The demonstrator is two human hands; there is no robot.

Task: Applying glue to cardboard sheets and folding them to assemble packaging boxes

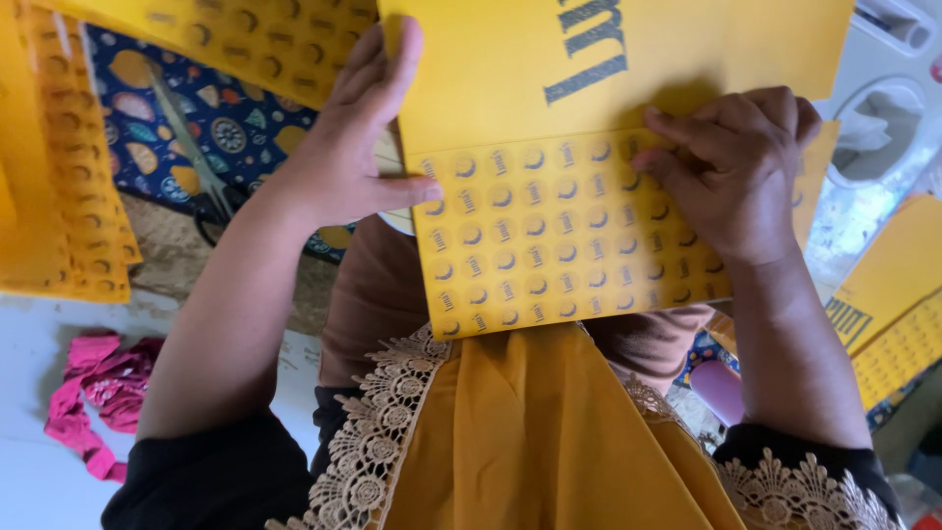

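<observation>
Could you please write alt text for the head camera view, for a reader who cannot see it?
Two hands hold a yellow card patterned with rows of small circles: left hand flat on its left edge, right hand pressing its right side. More yellow sheets and pink cloth lie nearby.

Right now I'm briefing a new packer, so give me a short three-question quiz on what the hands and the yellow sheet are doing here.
1. True or false: the left hand grips scissors.
2. Which hand presses bent fingers on the patterned flap of the yellow sheet? A left, B right, C neither.
3. What lies on the white surface at lower left?

Key
1. False: it lies flat against the yellow sheet's left edge.
2. B: the right hand.
3. A crumpled pink cloth.
</observation>
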